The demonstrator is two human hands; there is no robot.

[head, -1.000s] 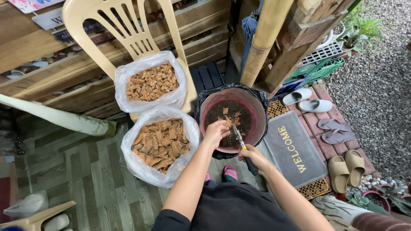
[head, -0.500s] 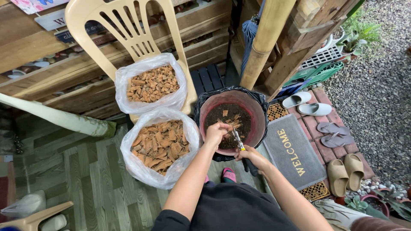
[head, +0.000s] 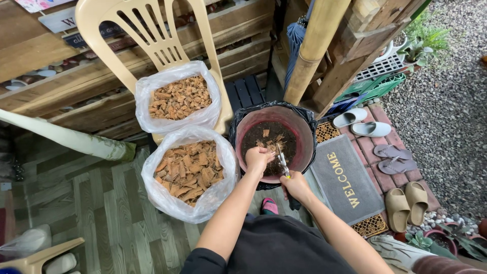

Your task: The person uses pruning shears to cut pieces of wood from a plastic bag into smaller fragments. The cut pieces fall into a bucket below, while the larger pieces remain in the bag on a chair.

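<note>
Brown husk chip (head: 263, 147) pinched in closed left hand (head: 258, 158), centre frame over tub (head: 307, 133) | right hand (head: 296, 185) gripped scissors (head: 282, 161) | chip judged light, stiff, brittle; best held by its end | 2 bags (head: 188, 172) at left

Bucket (head: 304, 133) open above; bag (head: 167, 198) crowds its left (chair (head: 157, 35) behind).

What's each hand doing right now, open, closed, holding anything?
Left hand: closed around a brown husk piece over the red basin; the piece is mostly hidden.
Right hand: closed on the scissors, blades pointing into the basin.
</note>
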